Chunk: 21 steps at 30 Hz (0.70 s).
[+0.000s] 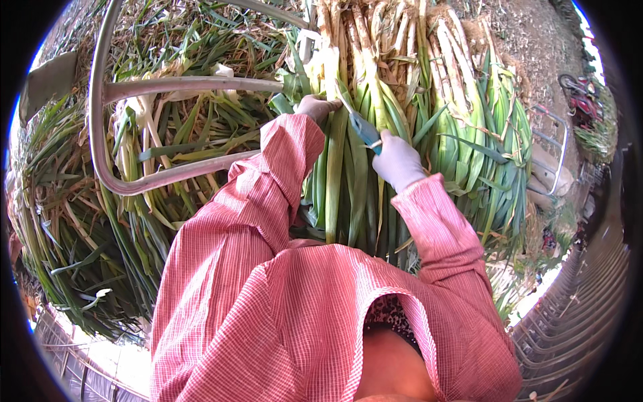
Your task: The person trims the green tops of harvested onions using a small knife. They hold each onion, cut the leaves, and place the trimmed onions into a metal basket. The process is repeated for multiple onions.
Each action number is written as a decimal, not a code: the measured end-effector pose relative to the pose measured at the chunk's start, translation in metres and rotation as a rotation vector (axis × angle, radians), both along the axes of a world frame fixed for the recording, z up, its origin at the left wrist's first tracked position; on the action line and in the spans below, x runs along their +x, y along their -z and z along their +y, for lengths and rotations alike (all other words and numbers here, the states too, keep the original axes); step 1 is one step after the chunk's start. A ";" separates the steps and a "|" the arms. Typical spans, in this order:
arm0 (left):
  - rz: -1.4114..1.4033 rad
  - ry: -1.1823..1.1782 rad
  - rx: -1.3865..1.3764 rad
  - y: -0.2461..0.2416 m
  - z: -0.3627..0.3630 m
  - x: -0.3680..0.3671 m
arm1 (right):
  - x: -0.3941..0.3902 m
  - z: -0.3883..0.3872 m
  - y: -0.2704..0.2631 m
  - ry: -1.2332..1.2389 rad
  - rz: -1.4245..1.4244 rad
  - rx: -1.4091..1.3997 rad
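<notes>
In the head view, my gloved left hand (316, 107) has its fingers closed around part of a leek (334, 151) near the pale stalk, at the left side of a pile. My gloved right hand (398, 160) grips the blue handle of a small knife (365, 131); its blade points up and left toward the leek by my left hand. More long green leeks (377, 100), with pale, soil-stained stalks at the top, lie side by side under and beyond both hands. My left fingertips are partly hidden.
A curved metal tube frame (135, 187) stands at the left over loose leaves. Heaped leeks (90, 241) lie at the far left, and bundled leeks (464, 130) at the right. Farther right are another metal frame (557, 171) and a red motorcycle (582, 103).
</notes>
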<state>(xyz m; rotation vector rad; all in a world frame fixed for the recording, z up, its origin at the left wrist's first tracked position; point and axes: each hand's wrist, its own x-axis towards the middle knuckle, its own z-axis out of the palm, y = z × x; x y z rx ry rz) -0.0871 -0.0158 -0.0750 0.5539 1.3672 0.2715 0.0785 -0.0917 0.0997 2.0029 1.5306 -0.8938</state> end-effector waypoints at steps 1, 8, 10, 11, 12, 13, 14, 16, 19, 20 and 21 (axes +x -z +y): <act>-0.090 -0.068 -0.017 0.000 -0.001 0.000 | -0.002 0.012 0.005 0.017 0.009 0.008; -0.217 -0.186 -0.046 0.004 -0.007 0.002 | -0.015 0.089 0.032 0.068 -0.026 0.005; -0.210 -0.186 -0.051 0.007 -0.007 0.002 | -0.019 0.109 0.036 0.086 -0.017 0.028; -0.217 -0.189 -0.036 0.008 -0.007 0.002 | -0.020 0.119 0.039 0.090 -0.025 0.023; -0.223 -0.190 -0.022 0.008 -0.007 0.002 | -0.022 0.131 0.043 0.089 -0.024 0.024; -0.230 -0.184 -0.026 0.009 -0.006 0.002 | -0.025 0.142 0.047 0.093 -0.028 0.024; -0.233 -0.185 -0.022 0.009 -0.006 0.002 | -0.027 0.154 0.051 0.124 -0.023 -0.019; -0.186 -0.151 0.012 0.007 -0.005 0.002 | -0.033 0.174 0.057 0.144 -0.018 -0.033; -0.183 -0.141 -0.037 0.002 -0.004 0.001 | -0.033 0.176 0.054 0.050 -0.026 -0.016; -0.183 -0.130 -0.054 0.000 -0.003 0.001 | -0.030 0.166 0.049 0.088 0.012 -0.067; -0.171 -0.125 -0.070 -0.002 -0.002 0.000 | -0.026 0.150 0.041 0.121 0.050 -0.112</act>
